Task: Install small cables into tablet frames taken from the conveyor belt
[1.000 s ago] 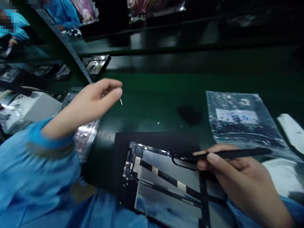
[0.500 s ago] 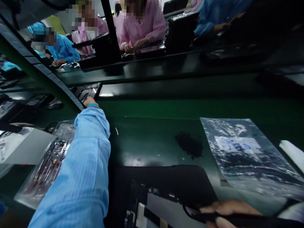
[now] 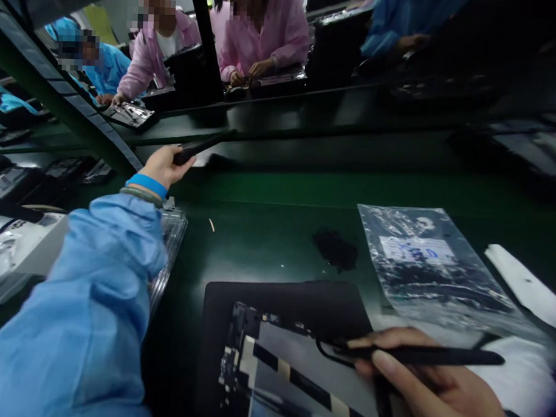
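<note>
The left hand (image 3: 163, 166) grips a flat dark thing (image 3: 205, 146), best held level. The right hand (image 3: 436, 381) pinches a black tool (image 3: 450, 356); go softly by the open device (image 3: 300, 361).

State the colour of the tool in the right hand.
The tool is black, clearest in the head view.

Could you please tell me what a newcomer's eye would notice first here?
Probably the left hand, stretched out at upper left, gripping a flat dark panel. Next, perhaps, the opened device at bottom centre, where the right hand holds a black tool. A clear bag lies at right.
</note>
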### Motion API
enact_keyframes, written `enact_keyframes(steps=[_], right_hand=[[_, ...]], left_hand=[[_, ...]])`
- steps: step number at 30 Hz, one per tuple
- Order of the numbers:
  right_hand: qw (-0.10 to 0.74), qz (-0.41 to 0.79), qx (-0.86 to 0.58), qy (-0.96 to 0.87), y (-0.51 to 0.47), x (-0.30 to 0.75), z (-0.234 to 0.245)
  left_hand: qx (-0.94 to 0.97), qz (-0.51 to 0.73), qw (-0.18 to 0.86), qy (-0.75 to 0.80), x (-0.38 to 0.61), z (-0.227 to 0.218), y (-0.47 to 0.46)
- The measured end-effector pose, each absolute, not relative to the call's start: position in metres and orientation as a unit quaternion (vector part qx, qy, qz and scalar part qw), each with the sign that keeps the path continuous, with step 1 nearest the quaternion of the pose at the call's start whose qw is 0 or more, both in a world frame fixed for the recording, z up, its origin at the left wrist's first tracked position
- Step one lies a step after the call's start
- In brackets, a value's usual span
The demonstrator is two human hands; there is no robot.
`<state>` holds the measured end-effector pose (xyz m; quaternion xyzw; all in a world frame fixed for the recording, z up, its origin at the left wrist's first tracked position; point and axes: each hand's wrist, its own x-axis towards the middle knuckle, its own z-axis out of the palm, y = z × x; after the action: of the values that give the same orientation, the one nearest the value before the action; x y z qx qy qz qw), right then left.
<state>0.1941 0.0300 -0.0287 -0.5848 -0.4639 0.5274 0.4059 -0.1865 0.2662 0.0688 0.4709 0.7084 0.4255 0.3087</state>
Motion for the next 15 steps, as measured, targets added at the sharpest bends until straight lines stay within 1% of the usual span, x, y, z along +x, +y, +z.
enact_keyframes(steps=[2, 6, 9, 12, 15], right_hand=[[0.412, 0.536, -0.568, -0.468, 0.032, 0.195, -0.026], [0.429, 0.547, -0.543, -0.471, 0.032, 0.194, -0.022], [0.449, 0.546, -0.538, -0.459, 0.030, 0.191, -0.020], [0.462, 0.546, -0.534, -0.450, 0.032, 0.191, -0.021], [0.464, 0.544, -0.526, -0.461, 0.036, 0.191, -0.021]], left_hand=[[0.445, 0.433, 0.343, 0.704, -0.178, 0.074, 0.238], [0.333, 0.466, 0.450, 0.685, -0.157, 0.073, 0.173], [0.296, 0.419, 0.511, 0.690, -0.150, 0.061, 0.134], [0.325, 0.372, 0.525, 0.693, -0.150, 0.047, 0.111], [0.416, 0.341, 0.468, 0.702, -0.152, 0.041, 0.099]])
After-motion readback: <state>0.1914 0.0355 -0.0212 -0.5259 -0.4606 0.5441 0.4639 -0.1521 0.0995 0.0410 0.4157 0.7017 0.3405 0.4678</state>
